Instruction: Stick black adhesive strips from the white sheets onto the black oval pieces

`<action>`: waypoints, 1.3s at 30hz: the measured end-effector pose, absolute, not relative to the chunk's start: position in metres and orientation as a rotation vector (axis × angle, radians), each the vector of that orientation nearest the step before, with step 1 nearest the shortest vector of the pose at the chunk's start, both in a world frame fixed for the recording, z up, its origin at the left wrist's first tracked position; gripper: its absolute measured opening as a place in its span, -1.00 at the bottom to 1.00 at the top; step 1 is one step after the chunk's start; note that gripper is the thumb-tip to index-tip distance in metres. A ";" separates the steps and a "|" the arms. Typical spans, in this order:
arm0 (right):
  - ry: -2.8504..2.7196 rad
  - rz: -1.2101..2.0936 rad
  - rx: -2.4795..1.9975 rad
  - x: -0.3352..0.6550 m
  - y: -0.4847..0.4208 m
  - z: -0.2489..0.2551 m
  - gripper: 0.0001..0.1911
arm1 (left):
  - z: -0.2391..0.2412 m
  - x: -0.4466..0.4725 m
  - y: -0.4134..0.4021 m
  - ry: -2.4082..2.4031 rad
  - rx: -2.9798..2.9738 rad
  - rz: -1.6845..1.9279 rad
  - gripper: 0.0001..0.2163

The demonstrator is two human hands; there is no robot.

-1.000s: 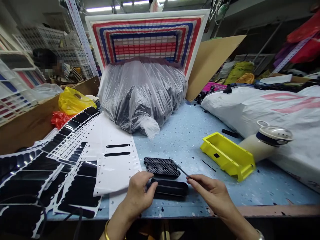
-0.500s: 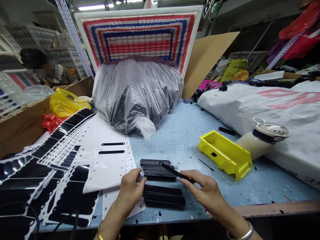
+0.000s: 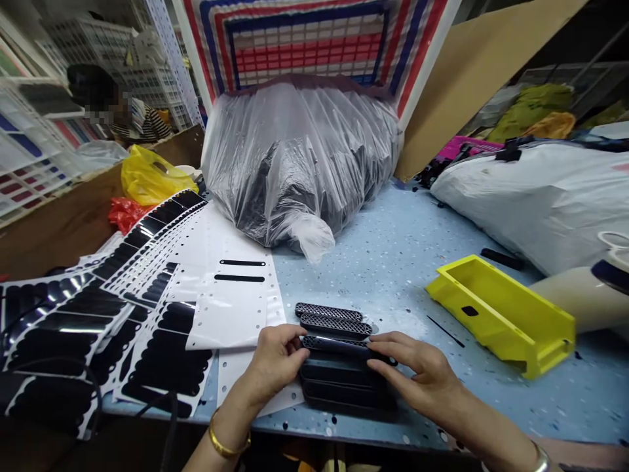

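A thin glossy black strip (image 3: 339, 346) lies along the nearest of several black lattice-patterned bars, covering most of it. My left hand (image 3: 278, 360) has thumb and index finger closed at the left end of that strip and bar. At the strip's right end, my right hand (image 3: 410, 364) grips it between thumb and fingers; a dark rounded tip shows past the fingertips. Just behind are two uncovered lattice bars (image 3: 335, 324), side by side. Smooth black bars (image 3: 346, 391) sit nearer to me, below my hands.
Sheets of black strips (image 3: 162, 367) spread over the left side, beside a white backing sheet (image 3: 236, 308). A yellow bin (image 3: 501, 308) stands on the right near a pale bottle (image 3: 565, 298). A large plastic bag (image 3: 304, 164) fills the back. Another person (image 3: 118, 108) sits at the far left.
The strip in my right hand has gone from slanting above the lattice bars to lying along the nearest one. My left fingers have come to its left end. The camera view has shifted.
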State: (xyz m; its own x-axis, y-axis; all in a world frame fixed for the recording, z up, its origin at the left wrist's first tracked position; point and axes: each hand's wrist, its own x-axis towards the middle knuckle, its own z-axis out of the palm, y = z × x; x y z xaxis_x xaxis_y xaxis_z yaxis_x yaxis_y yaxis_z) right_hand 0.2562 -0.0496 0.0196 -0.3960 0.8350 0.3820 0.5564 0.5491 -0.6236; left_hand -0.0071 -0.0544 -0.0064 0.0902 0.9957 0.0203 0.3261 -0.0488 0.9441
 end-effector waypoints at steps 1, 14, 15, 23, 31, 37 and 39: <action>-2.126 0.531 -1.097 0.255 -0.047 0.021 -0.85 | -0.005 -0.008 -0.054 1.365 1.491 0.993 -0.77; -2.140 0.520 -1.043 0.243 -0.037 0.016 -0.81 | 0.005 -0.011 -0.054 1.313 1.401 0.960 -0.80; -2.141 0.515 -1.046 0.244 -0.037 0.016 -0.81 | 0.005 -0.011 -0.054 1.311 1.400 0.958 -0.81; -2.218 0.355 -0.936 0.243 -0.036 0.015 -0.84 | 0.006 -0.012 -0.054 1.303 1.427 0.932 -0.81; -2.227 0.296 -0.899 0.240 -0.036 0.016 -0.85 | 0.007 -0.013 -0.054 1.310 1.456 0.918 -0.79; -2.268 0.278 -0.899 0.238 -0.035 0.020 -0.85 | 0.006 -0.013 -0.054 1.309 1.468 0.928 -0.79; -2.283 0.251 -0.900 0.237 -0.035 0.022 -0.83 | 0.006 -0.013 -0.054 1.319 1.466 0.932 -0.80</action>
State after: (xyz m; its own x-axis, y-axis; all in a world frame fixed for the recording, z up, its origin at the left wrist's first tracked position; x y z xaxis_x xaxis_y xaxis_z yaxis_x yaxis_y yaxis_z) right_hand 0.2366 -0.0352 0.0221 -0.5439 0.6650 0.5119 0.5381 0.7444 -0.3953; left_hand -0.0131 -0.0540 0.0056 0.1374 0.9895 -0.0442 0.2893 0.0026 0.9572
